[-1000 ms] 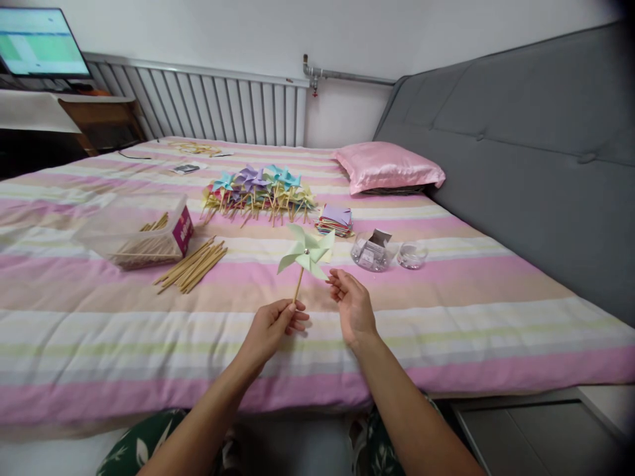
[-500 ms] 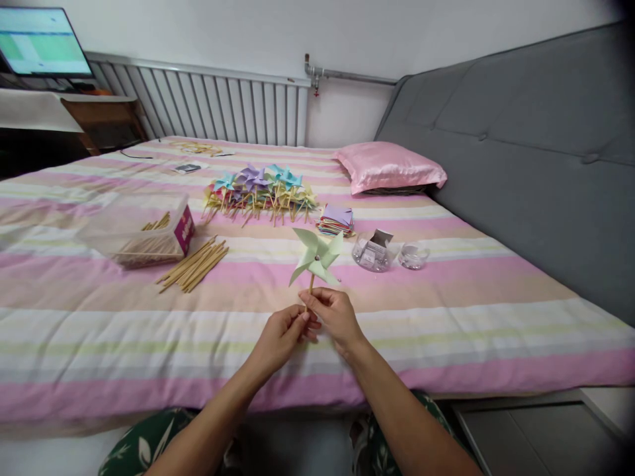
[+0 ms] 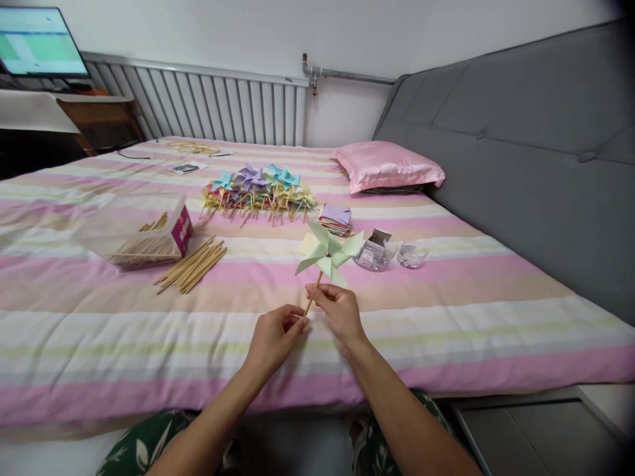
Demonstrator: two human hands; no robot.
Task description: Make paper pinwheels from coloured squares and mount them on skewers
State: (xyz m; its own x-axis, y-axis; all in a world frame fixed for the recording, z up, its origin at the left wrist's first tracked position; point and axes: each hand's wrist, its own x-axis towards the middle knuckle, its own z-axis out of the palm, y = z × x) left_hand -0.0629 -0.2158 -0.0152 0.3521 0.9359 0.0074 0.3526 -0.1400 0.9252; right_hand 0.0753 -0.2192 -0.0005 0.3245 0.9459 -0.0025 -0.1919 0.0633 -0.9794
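Observation:
A pale green paper pinwheel [image 3: 328, 254] on a thin wooden stick is held upright, leaning a little to the right, above the near part of the bed. My right hand [image 3: 338, 313] pinches the stick just below the paper blades. Lower down, my left hand [image 3: 278, 336] has thumb and fingers closed on the stick's bottom end. Behind the pinwheel lies a pale yellow paper piece [image 3: 307, 244], partly covered by a blade. Beyond it sits a stack of coloured paper squares [image 3: 336, 219], purple on top.
Loose wooden sticks [image 3: 192, 266] lie at left beside a clear plastic box [image 3: 124, 231] of more sticks. Finished pinwheels [image 3: 258, 192] are heaped farther back. On the right are a clear tub [image 3: 373, 254], a small round clear dish [image 3: 411, 254] and a pink pillow [image 3: 387, 165].
The pinwheel has moved slightly right and tilted that way, its blades turned. My hands have drawn a little apart along the stick, and the pale yellow paper now shows behind it.

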